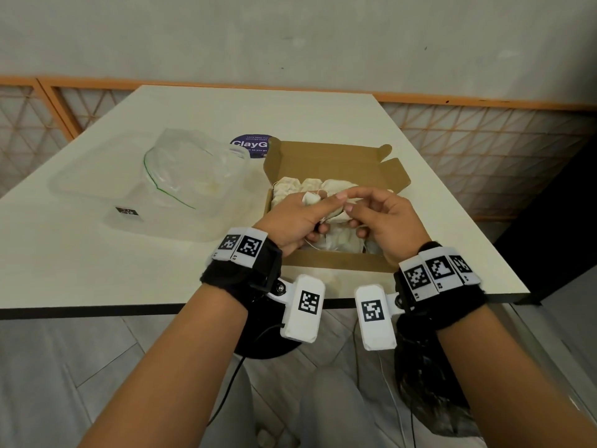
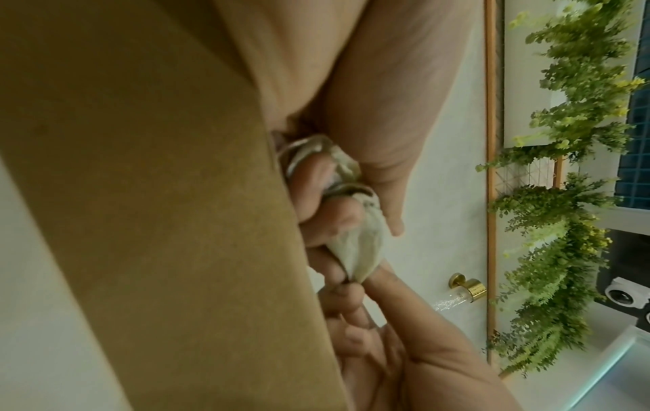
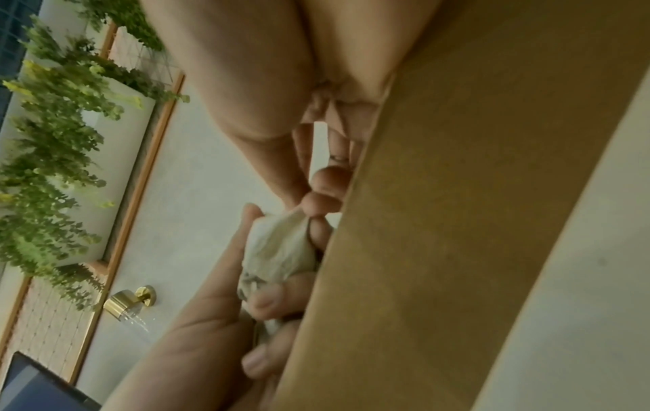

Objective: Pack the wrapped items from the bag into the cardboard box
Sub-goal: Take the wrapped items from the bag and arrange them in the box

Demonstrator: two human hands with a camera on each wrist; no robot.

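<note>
An open cardboard box (image 1: 336, 156) lies on the white table, and several pale wrapped items (image 1: 290, 186) sit inside it. Over the box, my left hand (image 1: 323, 209) grips one wrapped item (image 1: 310, 199) with fingers curled under it and the thumb across the top. My right hand (image 1: 354, 208) pinches the item's right end between thumb and forefinger. In the left wrist view the wrapped item (image 2: 359, 244) shows beside the box wall (image 2: 176, 222). It also appears in the right wrist view, wrapped item (image 3: 281, 250) against the box wall (image 3: 457, 222). A clear plastic bag (image 1: 181, 176) with a green seal lies open to the left.
The bag rests on a clear plastic tray (image 1: 93, 189). A purple round sticker (image 1: 250, 144) lies behind the box's left corner. The table's front edge (image 1: 129, 310) runs just below my wrists. An orange lattice railing (image 1: 484, 150) stands behind the table.
</note>
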